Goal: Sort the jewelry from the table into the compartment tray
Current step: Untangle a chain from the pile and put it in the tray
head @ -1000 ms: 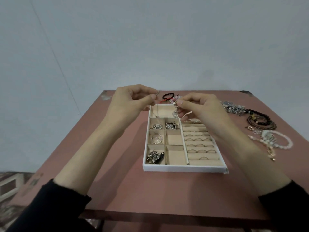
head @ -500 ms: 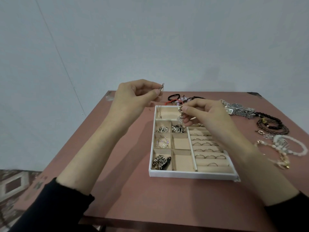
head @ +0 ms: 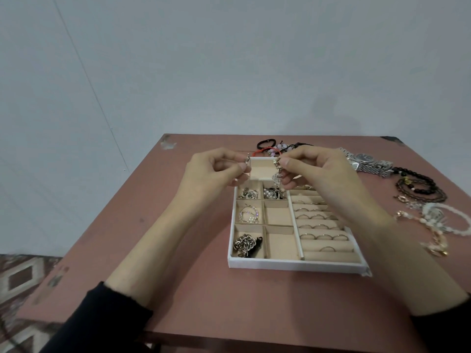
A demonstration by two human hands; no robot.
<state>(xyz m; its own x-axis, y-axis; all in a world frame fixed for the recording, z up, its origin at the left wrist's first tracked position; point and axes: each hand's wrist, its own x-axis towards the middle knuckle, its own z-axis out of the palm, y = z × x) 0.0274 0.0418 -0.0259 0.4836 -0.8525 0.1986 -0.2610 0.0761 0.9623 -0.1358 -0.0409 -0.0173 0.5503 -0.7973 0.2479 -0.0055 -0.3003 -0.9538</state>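
Observation:
A white compartment tray [head: 293, 264] with beige lining sits mid-table. Its left cells hold earrings, pearls and a chunky chain [head: 244, 244]; its right rows hold several rings [head: 323, 236]. Both hands hover over the tray's far end. My left hand [head: 214, 171] pinches one small metal end of a thin chain necklace [head: 276, 174]. My right hand [head: 318, 174] pinches the other end, and its pendant dangles over the far cells. The strand between the hands is too fine to see.
Loose jewelry lies on the reddish table [head: 178, 250]: a silver watch [head: 367, 161], dark bead bracelets [head: 418, 189] and pearl and gold pieces [head: 443, 225] at right, hair ties and a red cord [head: 270, 146] behind the tray. Patterned floor at lower left.
The view has tilted down a little, so tray and hands sit lower in frame. My hands have come slightly closer together over the tray's far end, still holding the necklace.

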